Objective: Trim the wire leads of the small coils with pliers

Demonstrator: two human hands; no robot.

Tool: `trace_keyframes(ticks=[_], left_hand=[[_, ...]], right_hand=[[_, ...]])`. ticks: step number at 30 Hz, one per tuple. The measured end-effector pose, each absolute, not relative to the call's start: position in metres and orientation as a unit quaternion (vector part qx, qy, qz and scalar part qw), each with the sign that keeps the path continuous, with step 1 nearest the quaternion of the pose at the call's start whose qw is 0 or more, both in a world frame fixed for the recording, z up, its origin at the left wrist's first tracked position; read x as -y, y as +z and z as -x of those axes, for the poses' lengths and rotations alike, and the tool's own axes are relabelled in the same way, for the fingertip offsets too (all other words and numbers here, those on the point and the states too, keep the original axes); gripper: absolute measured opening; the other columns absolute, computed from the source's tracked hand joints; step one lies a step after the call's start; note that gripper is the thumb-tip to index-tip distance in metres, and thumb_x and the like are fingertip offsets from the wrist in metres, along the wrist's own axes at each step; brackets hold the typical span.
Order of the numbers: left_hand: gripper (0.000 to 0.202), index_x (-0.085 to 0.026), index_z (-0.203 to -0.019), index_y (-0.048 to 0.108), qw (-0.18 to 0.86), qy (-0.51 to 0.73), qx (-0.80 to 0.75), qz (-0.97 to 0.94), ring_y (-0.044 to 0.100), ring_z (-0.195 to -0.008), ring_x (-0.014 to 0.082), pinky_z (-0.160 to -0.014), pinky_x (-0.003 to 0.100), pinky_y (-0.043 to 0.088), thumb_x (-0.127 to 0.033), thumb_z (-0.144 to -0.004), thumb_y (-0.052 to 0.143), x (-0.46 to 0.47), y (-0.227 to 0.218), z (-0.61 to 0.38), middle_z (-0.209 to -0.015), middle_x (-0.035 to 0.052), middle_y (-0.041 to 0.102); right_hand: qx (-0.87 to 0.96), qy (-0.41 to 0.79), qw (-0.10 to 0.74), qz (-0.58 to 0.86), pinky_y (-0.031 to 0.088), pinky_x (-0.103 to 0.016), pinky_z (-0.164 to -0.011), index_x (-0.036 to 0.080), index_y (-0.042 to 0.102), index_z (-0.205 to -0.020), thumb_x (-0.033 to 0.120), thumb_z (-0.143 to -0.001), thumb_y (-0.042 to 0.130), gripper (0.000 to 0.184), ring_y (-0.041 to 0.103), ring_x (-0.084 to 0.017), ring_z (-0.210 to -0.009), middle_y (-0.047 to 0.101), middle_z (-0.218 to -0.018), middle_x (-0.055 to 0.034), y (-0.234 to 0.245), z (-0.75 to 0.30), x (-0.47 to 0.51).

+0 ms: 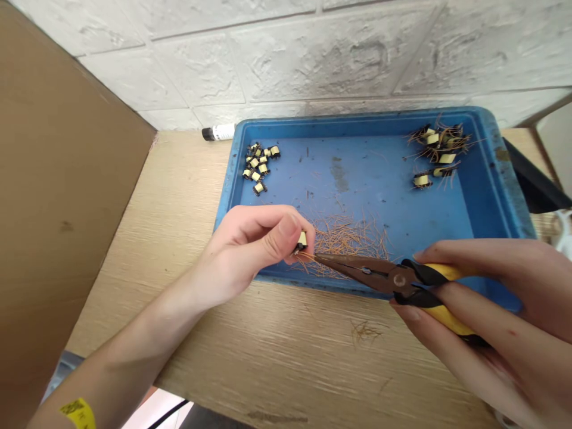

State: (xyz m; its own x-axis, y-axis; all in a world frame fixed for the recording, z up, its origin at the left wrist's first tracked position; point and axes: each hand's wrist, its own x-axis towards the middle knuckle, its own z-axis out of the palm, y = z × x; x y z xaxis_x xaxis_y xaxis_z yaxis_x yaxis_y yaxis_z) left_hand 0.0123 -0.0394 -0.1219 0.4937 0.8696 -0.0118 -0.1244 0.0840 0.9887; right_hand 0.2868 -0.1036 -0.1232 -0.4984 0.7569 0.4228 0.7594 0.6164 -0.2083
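Between thumb and fingers, my left hand [263, 244] pinches a small transformer [302, 239] with a yellow-taped middle and black ends. Thin copper wires stick out of its lower side toward the right. My right hand [487, 322] is wrapped round the yellow and black handles of long-nose pliers [379, 274]. The tips of the pliers are at those wires, close to my left fingers; whether they grip a wire is too small to tell. Beneath both, a heap of cut copper wire pieces [348, 238] lies in the blue tray [357, 126].
Several transformers with short pins [255, 162] sit at the tray's left, and several with long loose wires [440, 149] at its right. A white marker with a black cap [218, 132] lies behind. Wire scraps [366, 330] are on the wooden table [268, 351]. Cardboard [67, 179] stands left.
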Motion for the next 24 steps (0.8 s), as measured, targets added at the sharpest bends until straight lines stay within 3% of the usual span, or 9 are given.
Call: trace_keyframes(ticks=[17, 24], left_hand=[[0.043, -0.016, -0.076, 0.068, 0.719, 0.309, -0.313, -0.538, 0.056, -0.07, 0.0139, -0.068, 0.024, 0.05, -0.05, -0.103, 0.062, 0.041, -0.114, -0.008, -0.072, 0.0028, 0.06], [0.046, -0.015, -0.082, 0.072, 0.756, 0.279, -0.305, -0.507, 0.066, -0.078, 0.0151, -0.073, 0.024, 0.055, -0.056, -0.102, 0.062, 0.041, -0.112, -0.006, -0.075, 0.0041, 0.067]], right_hand=[[0.894, 0.004, 0.227, 0.386, 0.05, -0.04, -0.077, 0.025, 0.048, -0.086, 0.022, -0.103, 0.058, 0.02, 0.063, -0.021, -0.091, 0.062, -0.11, -0.0075, -0.119, -0.287, 0.099], [0.892, 0.009, 0.217, 0.395, 0.048, -0.043, -0.076, 0.026, 0.048, -0.088, 0.026, -0.105, 0.053, 0.018, 0.063, -0.023, -0.092, 0.062, -0.111, -0.0084, -0.121, -0.29, 0.101]])
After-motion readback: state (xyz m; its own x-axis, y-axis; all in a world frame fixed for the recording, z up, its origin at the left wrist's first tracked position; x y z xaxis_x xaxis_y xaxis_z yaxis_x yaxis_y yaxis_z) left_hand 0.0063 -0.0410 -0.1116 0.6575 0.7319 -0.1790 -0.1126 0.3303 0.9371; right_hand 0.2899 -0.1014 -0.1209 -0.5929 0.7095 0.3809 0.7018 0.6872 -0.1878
